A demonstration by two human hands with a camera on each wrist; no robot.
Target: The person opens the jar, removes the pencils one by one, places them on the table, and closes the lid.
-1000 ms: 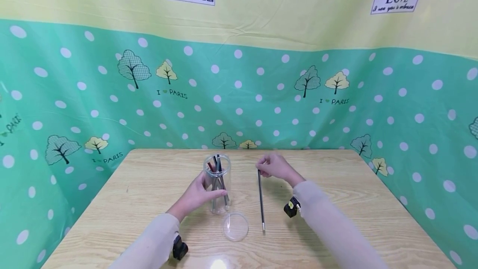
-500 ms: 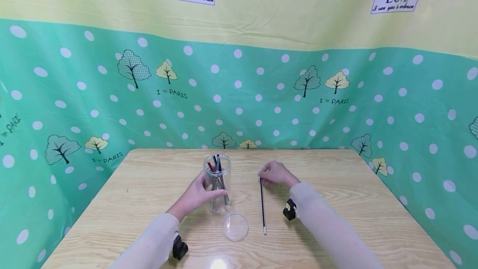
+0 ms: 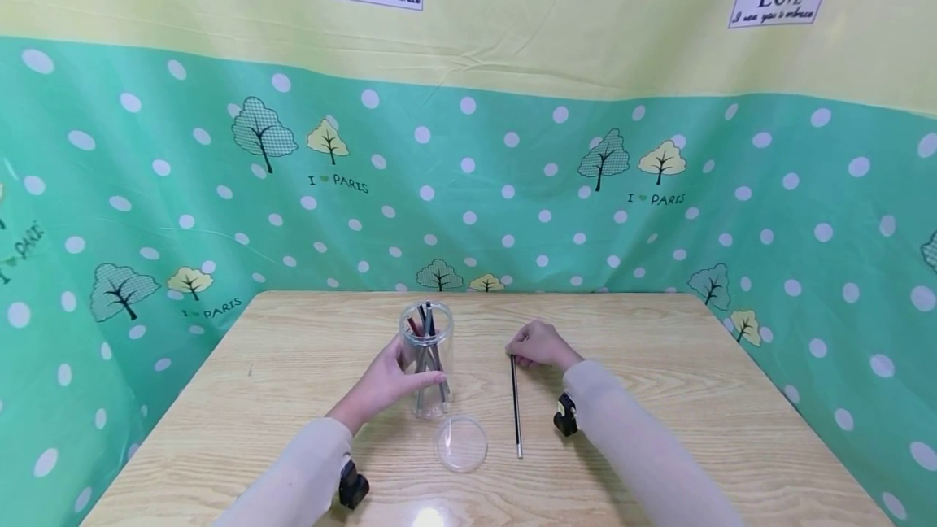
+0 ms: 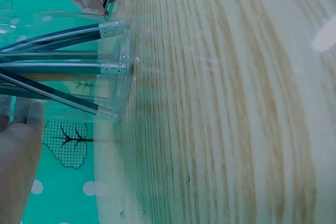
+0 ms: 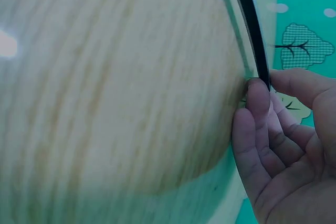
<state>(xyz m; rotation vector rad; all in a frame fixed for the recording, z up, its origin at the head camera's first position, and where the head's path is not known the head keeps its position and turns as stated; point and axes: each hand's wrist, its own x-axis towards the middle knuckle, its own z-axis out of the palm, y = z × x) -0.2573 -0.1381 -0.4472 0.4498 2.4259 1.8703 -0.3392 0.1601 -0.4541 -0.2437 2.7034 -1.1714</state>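
Note:
A clear jar point(image 3: 448, 385) stands upright on the table with several pencils point(image 4: 79, 67) in it, their metal-capped ends down. My left hand point(image 3: 388, 385) grips its left side, thumb across the front. To the right, a dark pencil point(image 3: 516, 405) points toward me, its silver-tipped end nearest. My right hand point(image 3: 542, 344) pinches its far end between thumb and fingers, low over the table. In the right wrist view, printing shows on this pencil point(image 5: 249, 22), and its tip is hidden in the fingers. A round clear lid point(image 3: 462, 446) lies in front of the jar.
The wood-grain table point(image 3: 293, 397) ends at a green dotted curtain point(image 3: 505, 185) behind and at both sides. Small black wrist cameras hang under the left sleeve point(image 3: 293, 470) and the right sleeve point(image 3: 644, 446).
My right hand has moved slightly toward me and downward, bringing the pencil's far end nearer. The left hand, the jar and the lid have stayed put.

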